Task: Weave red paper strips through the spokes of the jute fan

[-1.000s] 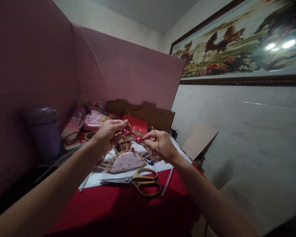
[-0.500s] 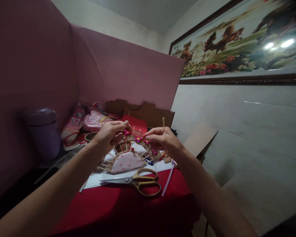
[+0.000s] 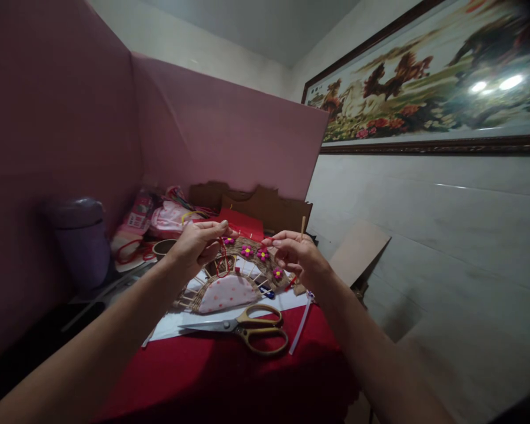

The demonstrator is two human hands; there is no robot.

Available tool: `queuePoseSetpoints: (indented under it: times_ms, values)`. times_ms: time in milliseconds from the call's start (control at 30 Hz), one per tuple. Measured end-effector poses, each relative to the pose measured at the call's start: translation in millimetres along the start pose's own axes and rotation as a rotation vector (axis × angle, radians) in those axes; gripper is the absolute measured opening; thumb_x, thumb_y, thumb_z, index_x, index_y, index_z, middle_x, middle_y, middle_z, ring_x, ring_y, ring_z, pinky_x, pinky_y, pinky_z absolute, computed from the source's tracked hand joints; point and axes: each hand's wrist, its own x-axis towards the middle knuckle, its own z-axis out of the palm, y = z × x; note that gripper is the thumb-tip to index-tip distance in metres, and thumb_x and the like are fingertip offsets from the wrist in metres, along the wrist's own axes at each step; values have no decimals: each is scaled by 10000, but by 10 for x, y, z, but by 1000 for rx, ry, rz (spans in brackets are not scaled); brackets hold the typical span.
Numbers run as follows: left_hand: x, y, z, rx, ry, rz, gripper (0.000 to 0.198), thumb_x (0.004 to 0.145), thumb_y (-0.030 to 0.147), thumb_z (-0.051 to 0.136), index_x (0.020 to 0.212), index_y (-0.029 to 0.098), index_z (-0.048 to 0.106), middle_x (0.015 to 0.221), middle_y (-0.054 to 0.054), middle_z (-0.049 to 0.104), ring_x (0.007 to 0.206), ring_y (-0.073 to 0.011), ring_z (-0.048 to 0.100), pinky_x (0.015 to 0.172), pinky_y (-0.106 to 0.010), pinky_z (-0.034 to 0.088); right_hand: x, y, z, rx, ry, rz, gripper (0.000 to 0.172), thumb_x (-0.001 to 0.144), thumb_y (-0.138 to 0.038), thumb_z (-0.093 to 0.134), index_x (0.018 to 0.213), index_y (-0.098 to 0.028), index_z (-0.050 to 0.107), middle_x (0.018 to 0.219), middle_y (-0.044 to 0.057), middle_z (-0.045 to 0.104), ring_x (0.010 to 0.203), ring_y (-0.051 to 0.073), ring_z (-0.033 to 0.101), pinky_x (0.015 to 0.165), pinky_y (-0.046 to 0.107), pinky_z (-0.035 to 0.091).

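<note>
Red yarn (image 3: 223, 266) runs between my two hands above a woven arch-shaped piece (image 3: 230, 292). My left hand (image 3: 198, 240) pinches it between thumb and fingertips, and a loop dangles below. The fingers of my right hand (image 3: 301, 252) are closed on the yarn's other stretch. A thin wooden stick (image 3: 303, 224) pokes up behind that hand; its lower end is hidden. Twine, short sticks and a dotted pale fabric half-circle make up the woven piece, with several magenta flowers (image 3: 262, 254) with yellow centres on its outer band.
Gold-handled scissors (image 3: 258, 330) lie in front on a red cloth (image 3: 203, 377) and white paper. A pale strip (image 3: 301, 327) is at their right. At left stand a purple cup (image 3: 82, 241) and a roll (image 3: 162, 247). Torn cardboard (image 3: 265, 203) and pink panels rise behind.
My right hand has shifted slightly right and its fingers have curled more, so the flowers show more fully. The left hand keeps its pinch. The view has tilted slightly.
</note>
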Motion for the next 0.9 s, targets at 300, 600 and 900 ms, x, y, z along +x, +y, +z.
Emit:
queuePoseSetpoints:
  times_ms: [300, 600, 900]
  values:
    - [21, 18, 24, -8, -33, -18, 193, 739, 244, 646, 648, 80, 603, 537, -15, 573, 285, 7, 261, 274, -134, 118, 132, 336, -171, -58, 81, 12, 168, 602, -255, 670, 734, -152, 664, 510, -31, 573, 396, 61, 465, 355, 166, 164]
    - [-7, 89, 62, 38, -58, -13, 196, 734, 247, 643, 630, 88, 597, 501, 1, 536, 281, 2, 259, 263, -131, 126, 146, 450, -108, -184, 138, 53, 142, 580, -264, 652, 663, -149, 648, 510, -35, 551, 409, 62, 423, 376, 184, 213]
    - [-30, 157, 99, 67, -55, -6, 193, 753, 240, 624, 626, 99, 592, 500, 11, 510, 287, 2, 259, 263, -128, 139, 198, 545, -51, -183, 149, 41, 118, 534, -247, 645, 578, -141, 621, 438, -48, 488, 393, 57, 365, 367, 184, 172]
